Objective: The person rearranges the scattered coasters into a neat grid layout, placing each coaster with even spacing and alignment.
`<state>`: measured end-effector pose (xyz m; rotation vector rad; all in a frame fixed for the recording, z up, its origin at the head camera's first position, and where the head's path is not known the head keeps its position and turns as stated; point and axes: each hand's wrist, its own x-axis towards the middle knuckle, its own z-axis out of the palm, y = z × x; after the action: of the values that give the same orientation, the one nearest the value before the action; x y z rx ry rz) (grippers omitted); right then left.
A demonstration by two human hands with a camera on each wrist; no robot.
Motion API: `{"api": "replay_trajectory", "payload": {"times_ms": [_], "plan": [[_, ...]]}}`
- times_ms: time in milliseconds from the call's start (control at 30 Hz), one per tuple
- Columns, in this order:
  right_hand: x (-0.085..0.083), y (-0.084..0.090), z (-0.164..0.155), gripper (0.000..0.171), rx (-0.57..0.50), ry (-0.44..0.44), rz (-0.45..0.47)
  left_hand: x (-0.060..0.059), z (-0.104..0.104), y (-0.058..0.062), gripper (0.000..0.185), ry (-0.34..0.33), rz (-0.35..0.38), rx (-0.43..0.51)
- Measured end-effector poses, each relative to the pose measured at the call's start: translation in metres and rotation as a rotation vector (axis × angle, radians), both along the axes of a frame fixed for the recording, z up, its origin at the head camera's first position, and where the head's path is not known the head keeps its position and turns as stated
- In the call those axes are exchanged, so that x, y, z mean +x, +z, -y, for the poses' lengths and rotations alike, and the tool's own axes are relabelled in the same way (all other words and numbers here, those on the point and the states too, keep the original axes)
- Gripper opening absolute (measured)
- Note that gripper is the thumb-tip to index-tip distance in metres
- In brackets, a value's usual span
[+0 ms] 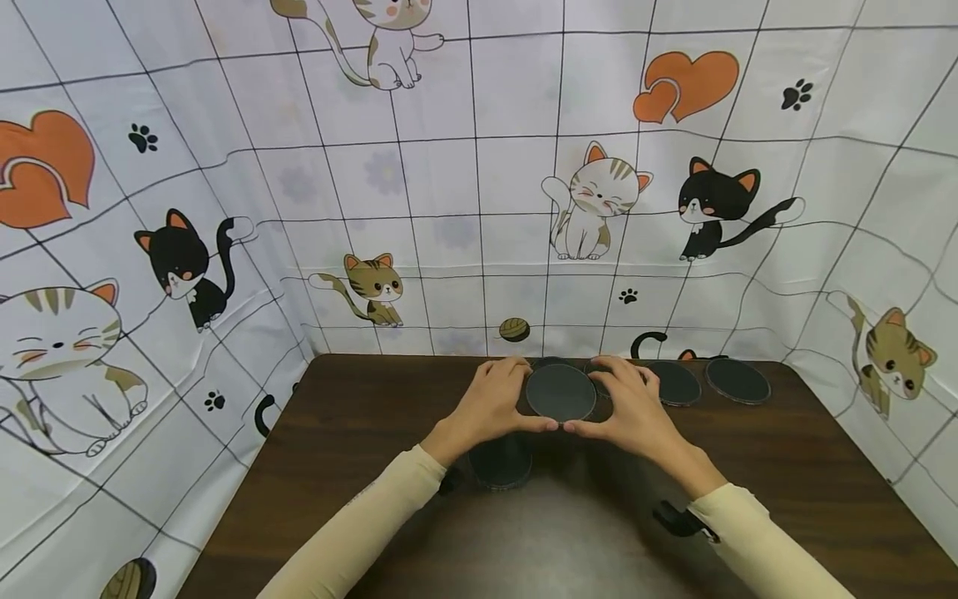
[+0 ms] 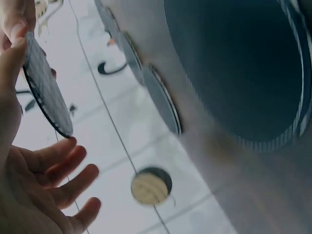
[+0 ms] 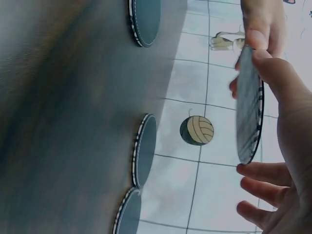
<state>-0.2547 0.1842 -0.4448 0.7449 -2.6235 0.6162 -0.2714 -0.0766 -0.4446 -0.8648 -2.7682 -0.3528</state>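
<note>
Above the table, both hands hold up a round dark coaster [image 1: 561, 393] by its rim, its dark face toward the head camera. My left hand [image 1: 494, 403] grips the left side between thumb and fingertips, while my right hand [image 1: 632, 412] grips the right side. The two thumbs nearly meet at the near edge. In the left wrist view the lighter, patterned underside of the coaster [image 2: 48, 87] shows, with the other fingers spread apart. Nearest the left forearm, another dark coaster [image 1: 501, 472] lies on the table.
Along the back edge of the brown wooden table [image 1: 359, 441] lie more coasters, including a right-hand one [image 1: 738, 381] and its neighbour [image 1: 676, 384]; some are partly hidden behind the hands. A white cat-print sheet [image 1: 449, 183] stands around the table's back and sides.
</note>
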Motion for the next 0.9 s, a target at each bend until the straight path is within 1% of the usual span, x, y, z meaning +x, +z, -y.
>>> {"api": "replay_trajectory", "payload": {"times_ms": [67,167,367,500,667,767,900], "plan": [[0.006,0.0,-0.006,0.094,0.023,-0.006,0.004,0.006,-0.006,-0.001,0.095,-0.007,0.018,-0.004],[0.013,-0.004,-0.013,0.096,0.05,-0.008,0.02,0.013,-0.013,-0.005,0.094,-0.026,0.051,-0.001],[0.027,-0.026,-0.024,0.098,0.069,-0.009,0.066,0.024,-0.016,-0.014,0.09,-0.084,0.107,-0.033],[0.032,-0.034,-0.028,0.1,0.067,-0.006,0.083,0.025,-0.014,-0.017,0.082,-0.127,0.136,-0.056],[0.033,-0.039,-0.029,0.099,0.087,0.017,0.101,0.024,-0.013,-0.023,0.075,-0.14,0.156,-0.08],[0.034,-0.045,-0.029,0.097,0.101,0.025,0.11,0.025,-0.011,-0.03,0.072,-0.15,0.164,-0.098],[0.039,-0.06,-0.027,0.097,0.129,0.039,0.148,0.03,-0.009,-0.043,0.07,-0.159,0.18,-0.127]]}}
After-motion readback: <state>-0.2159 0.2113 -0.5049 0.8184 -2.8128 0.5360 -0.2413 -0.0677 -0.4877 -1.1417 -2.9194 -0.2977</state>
